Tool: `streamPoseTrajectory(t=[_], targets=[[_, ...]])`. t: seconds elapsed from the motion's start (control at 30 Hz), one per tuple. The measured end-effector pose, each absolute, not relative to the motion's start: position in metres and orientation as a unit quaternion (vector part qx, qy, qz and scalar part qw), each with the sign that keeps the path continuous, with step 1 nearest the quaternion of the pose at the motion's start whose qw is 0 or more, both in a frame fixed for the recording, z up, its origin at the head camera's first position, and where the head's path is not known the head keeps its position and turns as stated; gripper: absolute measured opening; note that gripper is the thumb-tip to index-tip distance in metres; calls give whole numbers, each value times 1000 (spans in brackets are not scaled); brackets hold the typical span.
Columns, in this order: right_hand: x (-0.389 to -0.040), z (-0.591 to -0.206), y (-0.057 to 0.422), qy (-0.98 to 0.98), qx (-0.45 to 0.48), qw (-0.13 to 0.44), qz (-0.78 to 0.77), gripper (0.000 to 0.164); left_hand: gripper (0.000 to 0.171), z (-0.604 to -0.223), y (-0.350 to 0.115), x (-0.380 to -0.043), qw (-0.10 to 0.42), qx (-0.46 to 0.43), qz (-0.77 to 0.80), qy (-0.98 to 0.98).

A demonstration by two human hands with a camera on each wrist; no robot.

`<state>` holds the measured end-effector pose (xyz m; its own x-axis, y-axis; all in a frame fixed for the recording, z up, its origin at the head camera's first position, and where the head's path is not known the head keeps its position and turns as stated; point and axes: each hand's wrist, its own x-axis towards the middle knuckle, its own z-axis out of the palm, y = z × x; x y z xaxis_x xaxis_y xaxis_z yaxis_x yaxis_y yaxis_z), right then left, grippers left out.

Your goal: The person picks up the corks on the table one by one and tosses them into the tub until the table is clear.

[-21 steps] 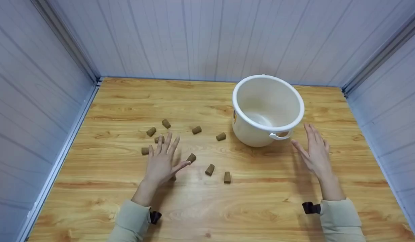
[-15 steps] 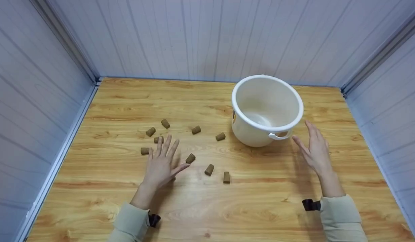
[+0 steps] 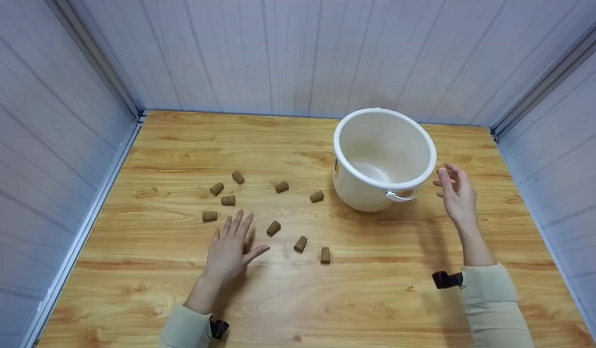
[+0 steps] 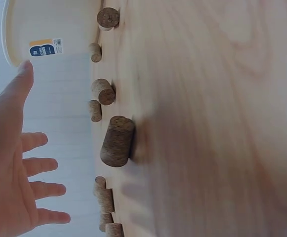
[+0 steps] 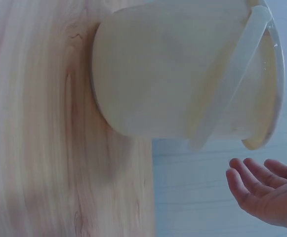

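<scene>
My left hand [image 3: 228, 251] hovers palm down above the table with its fingers spread, holding nothing. Just beyond its fingertips and to the right of its thumb lie several small brown corks [image 3: 274, 228], on their sides. In the left wrist view one cork [image 4: 117, 141] looks largest and closest to the lens. A white bucket [image 3: 361, 186] stands upright at the back right, its inside bare and its handle [image 5: 232, 74] hanging down. Right of the bucket's rim, my right hand [image 3: 460, 198] is raised with loosely bent fingers. It appears apart from the bucket and holds nothing.
The wood-patterned table [image 3: 375, 299] is bounded by pale panel walls [image 3: 288, 58] at the back and both sides. Another cork [image 3: 317, 196] lies near the bucket's left side, and one cork [image 3: 325, 255] is farther forward. A label [image 4: 46, 47] shows on the bucket.
My left hand has drawn back slightly toward me, uncovering a cork beyond its fingertips. My right hand has risen and turned, its fingers bending more. Bucket and visible corks stay put.
</scene>
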<state>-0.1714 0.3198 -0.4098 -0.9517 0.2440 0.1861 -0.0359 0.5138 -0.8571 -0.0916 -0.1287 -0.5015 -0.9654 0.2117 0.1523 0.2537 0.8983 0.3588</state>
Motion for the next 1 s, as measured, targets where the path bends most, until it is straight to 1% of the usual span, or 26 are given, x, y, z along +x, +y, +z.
streamPoseTrajectory(t=[0.1,0.13,0.17,0.27,0.33,0.37,0.4,0.5,0.7,0.9,1.0], targets=[[-180,-411,327,-824,-79,115,549,55,82,-503,-130,-88,50,-115,-194,-973],[-195,-432,344,-794,-70,101,595,54,82,-504,-130,-86,50,-114,-195,-973],[-201,-439,352,-763,-65,96,636,51,83,-505,-131,-85,51,-112,-196,-973],[-208,-444,360,-691,-73,67,716,47,83,-508,-132,-83,61,-110,-199,-972],[-206,-438,358,-648,-76,51,756,42,83,-511,-132,-81,71,-112,-202,-970],[-193,-416,343,-650,-90,49,753,41,83,-512,-132,-80,75,-112,-206,-969],[-189,-406,336,-647,-104,38,754,42,83,-514,-132,-79,78,-113,-208,-968],[-188,-398,332,-612,-120,19,781,37,83,-518,-134,-76,84,-110,-217,-966],[-196,-400,335,-587,-144,-11,797,33,81,-526,-137,-71,104,-103,-249,-957],[-198,-401,333,-574,-142,-8,806,40,75,-534,-139,-70,118,-95,-297,-943],[-198,-399,330,-570,-135,-4,810,40,72,-537,-139,-70,117,-89,-315,-938]])
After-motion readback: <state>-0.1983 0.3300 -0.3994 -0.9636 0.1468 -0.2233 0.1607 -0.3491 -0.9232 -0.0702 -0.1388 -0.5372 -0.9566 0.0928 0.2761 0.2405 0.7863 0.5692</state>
